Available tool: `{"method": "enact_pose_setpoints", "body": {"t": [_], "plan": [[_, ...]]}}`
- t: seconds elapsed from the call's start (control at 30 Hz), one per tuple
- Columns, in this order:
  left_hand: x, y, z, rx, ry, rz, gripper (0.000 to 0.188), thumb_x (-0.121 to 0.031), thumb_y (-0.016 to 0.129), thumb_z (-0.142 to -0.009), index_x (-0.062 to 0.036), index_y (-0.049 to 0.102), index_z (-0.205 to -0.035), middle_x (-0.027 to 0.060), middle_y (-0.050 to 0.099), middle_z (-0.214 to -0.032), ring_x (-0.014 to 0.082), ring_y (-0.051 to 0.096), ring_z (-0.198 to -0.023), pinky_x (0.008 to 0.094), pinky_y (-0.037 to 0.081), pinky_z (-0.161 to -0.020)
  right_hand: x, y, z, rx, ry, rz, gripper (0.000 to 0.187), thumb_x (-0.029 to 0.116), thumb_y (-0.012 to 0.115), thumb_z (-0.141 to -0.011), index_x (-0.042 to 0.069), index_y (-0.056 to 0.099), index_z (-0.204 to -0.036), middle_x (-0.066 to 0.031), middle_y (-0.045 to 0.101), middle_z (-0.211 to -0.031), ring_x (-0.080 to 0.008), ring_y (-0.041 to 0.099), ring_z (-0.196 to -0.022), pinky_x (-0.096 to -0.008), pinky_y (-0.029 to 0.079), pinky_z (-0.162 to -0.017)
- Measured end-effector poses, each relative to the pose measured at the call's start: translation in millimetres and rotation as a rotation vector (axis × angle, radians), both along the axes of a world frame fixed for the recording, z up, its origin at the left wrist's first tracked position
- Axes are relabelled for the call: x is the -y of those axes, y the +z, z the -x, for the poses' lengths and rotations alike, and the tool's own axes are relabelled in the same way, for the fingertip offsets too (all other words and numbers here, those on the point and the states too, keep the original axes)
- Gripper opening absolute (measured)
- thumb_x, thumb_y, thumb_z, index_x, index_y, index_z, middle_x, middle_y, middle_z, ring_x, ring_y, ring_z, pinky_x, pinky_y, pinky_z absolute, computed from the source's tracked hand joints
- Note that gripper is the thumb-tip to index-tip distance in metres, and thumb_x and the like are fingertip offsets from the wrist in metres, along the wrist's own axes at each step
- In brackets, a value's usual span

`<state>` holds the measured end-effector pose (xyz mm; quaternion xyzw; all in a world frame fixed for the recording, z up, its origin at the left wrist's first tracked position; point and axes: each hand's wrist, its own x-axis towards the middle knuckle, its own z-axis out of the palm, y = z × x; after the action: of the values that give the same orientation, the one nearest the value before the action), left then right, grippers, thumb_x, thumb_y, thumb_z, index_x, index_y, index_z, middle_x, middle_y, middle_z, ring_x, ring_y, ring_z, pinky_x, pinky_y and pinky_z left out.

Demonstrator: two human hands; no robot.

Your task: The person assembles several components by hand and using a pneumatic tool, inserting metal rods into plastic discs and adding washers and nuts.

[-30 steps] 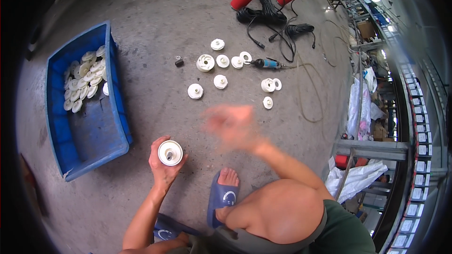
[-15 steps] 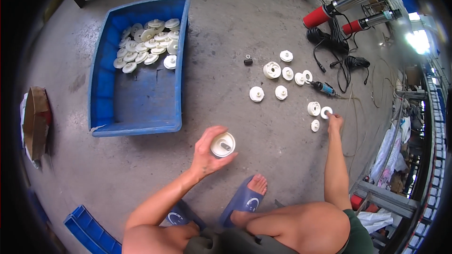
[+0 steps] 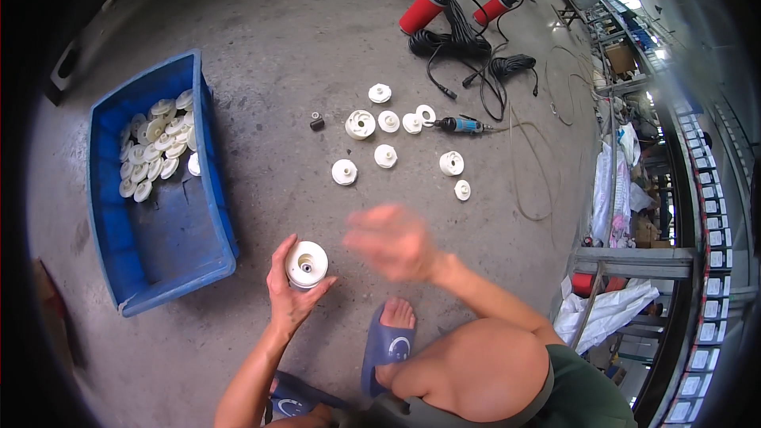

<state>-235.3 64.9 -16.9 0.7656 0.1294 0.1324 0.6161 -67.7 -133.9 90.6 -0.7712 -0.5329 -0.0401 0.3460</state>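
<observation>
On the floor (image 3: pixel 273 182), a blue crate (image 3: pixel 170 234) stands to our left. Our right hand (image 3: pixel 388 242) is too blurred for us to tell its grip; our left hand (image 3: pixel 287 299), near the crate's corner, curls around a white round part (image 3: pixel 317 257), and beyond lies a small dark cylinder (image 3: pixel 317 124).

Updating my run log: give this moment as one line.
left hand: around white cylindrical part | right hand: blurred, right of it, hold unclear | floor: blue bin holding white discs, loose white parts, blue tool
</observation>
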Motion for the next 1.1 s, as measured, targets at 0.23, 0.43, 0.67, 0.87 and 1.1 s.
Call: {"method": "enact_pose_setpoints", "body": {"t": [0.23,0.43,0.67,0.87,1.1], "plan": [[23.1,1.2,-15.1,0.162,-0.015,0.037,0.078,-0.021,0.098,-0.068,-0.0025,0.057,-0.131,0.0153,0.066,-0.120,0.0289,0.067,-0.107,0.0387,0.054,-0.094,203.2,-107.7,-174.3,0.114,-0.903,0.966,0.070,0.033,0.092,-0.073,0.015,0.065,-0.135,-0.0166,0.065,-0.128,-0.0401,0.059,-0.119,-0.0473,0.050,-0.103],[2.8,8.9,-3.4,0.091,0.019,0.017,0.072,-0.016,0.091,-0.072,-0.0011,0.059,-0.133,0.0174,0.067,-0.119,0.0331,0.070,-0.104,0.0401,0.056,-0.091,16.1,3.1,-52.1,-0.919,-0.193,-0.127,0.097,0.009,0.094,-0.070,0.005,0.036,-0.149,-0.0101,0.055,-0.136,-0.0226,0.057,-0.131,-0.0391,0.048,-0.112],[9.9,12.7,-3.8,0.126,-0.009,0.105,0.064,-0.012,0.088,-0.071,-0.0045,0.063,-0.130,0.0166,0.071,-0.120,0.0343,0.070,-0.110,0.0436,0.056,-0.094,-60.1,34.1,30.4,-0.594,0.189,0.180,0.077,0.019,0.090,-0.068,0.001,0.059,-0.135,-0.0171,0.060,-0.129,-0.0318,0.063,-0.120,-0.0414,0.050,-0.104],[12.8,7.0,3.8,0.103,0.071,0.153,0.072,-0.020,0.095,-0.070,-0.0048,0.060,-0.131,0.0187,0.069,-0.122,0.0389,0.068,-0.112,0.0457,0.056,-0.095,-86.1,44.1,3.1,-0.294,0.275,0.282,0.069,0.026,0.091,-0.073,0.000,0.061,-0.131,-0.0170,0.064,-0.125,-0.0370,0.064,-0.115,-0.0445,0.052,-0.100],[3.2,9.3,-1.4,0.149,0.041,0.040,0.075,-0.021,0.097,-0.067,-0.0039,0.059,-0.129,0.0145,0.069,-0.116,0.0298,0.071,-0.104,0.0398,0.056,-0.092,-307.0,-9.4,-55.1,0.532,0.453,0.745,0.026,0.027,0.075,-0.089,0.010,0.074,-0.109,-0.0086,0.074,-0.098,-0.0315,0.071,-0.100,-0.0431,0.056,-0.085]]}}
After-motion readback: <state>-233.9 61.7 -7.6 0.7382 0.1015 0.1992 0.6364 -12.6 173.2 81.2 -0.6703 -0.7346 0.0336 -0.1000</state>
